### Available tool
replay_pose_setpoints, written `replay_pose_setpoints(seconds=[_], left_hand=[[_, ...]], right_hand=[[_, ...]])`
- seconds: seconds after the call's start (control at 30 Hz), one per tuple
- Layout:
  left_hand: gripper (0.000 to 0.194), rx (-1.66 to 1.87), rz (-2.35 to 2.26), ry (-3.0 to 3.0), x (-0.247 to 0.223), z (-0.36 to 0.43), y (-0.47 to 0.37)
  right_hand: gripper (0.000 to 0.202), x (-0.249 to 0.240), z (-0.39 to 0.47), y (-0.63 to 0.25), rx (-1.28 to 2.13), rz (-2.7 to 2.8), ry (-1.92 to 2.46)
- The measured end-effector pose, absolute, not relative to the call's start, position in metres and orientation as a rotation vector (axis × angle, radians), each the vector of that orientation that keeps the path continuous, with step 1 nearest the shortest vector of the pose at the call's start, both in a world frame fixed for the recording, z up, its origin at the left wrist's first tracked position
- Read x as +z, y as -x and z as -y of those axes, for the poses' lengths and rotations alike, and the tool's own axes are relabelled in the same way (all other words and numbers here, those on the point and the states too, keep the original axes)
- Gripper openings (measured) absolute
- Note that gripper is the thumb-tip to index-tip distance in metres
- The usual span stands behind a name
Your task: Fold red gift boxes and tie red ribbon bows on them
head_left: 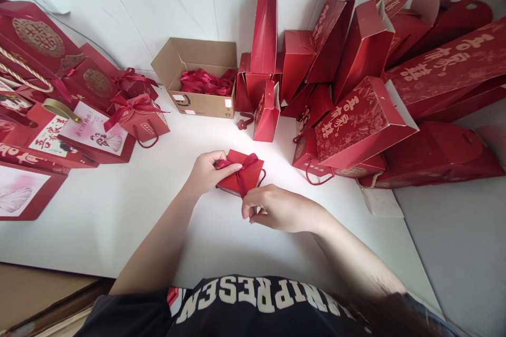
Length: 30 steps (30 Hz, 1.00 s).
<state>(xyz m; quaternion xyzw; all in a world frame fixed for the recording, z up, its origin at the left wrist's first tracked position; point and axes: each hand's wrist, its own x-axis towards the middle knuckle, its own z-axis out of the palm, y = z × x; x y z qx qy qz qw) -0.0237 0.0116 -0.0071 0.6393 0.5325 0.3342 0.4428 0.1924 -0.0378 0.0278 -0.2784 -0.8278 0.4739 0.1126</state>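
Observation:
A small red gift box (pixel 250 174) with a cord handle at its right side lies on the white table, in the middle of the view. A dark red ribbon (pixel 242 181) is tied in a bow across its top. My left hand (pixel 208 171) grips the box's left side, its thumb pressed on the bow near the knot. At the box's lower right corner, my right hand (pixel 272 208) has its fingers curled and pinched around the ribbon's lower tail, of which a small end shows below the fingertips.
An open cardboard box (pixel 205 104) with red ribbons (pixel 207 81) stands at the back. Red gift boxes, some with bows, crowd the left side. Several tall red boxes (pixel 264 31) and bags stand or lean at the back right. A small red box (pixel 266 116) stands just behind my hands.

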Motion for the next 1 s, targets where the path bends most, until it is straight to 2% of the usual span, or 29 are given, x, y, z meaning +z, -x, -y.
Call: replay_pose_setpoints(seconds=[0.23, 0.37, 0.47, 0.7, 1.0], left_hand=[[0.051, 0.631, -1.349, -1.691, 0.006, -0.006, 0.027], [0.048, 0.482, -1.217, -1.66, 0.011, -0.004, 0.03], [0.039, 0.437, -1.074, -1.63, 0.01, -0.004, 0.031], [0.034, 0.551, -0.942, -1.538, 0.002, -0.008, 0.032], [0.044, 0.609, -1.069, -1.593, -0.002, -0.008, 0.029]], right_hand=[[0.016, 0.043, 0.029, -0.217, 1.628, 2.42, 0.838], [0.033, 0.036, 0.01, -0.226, 1.345, 2.007, 1.222], [0.035, 0.023, 0.0, -0.223, 1.237, 1.803, 1.334], [0.034, 0.009, -0.005, -0.216, 1.563, 1.674, 1.151], [0.035, 0.006, -0.009, -0.219, 1.588, 1.831, 0.914]])
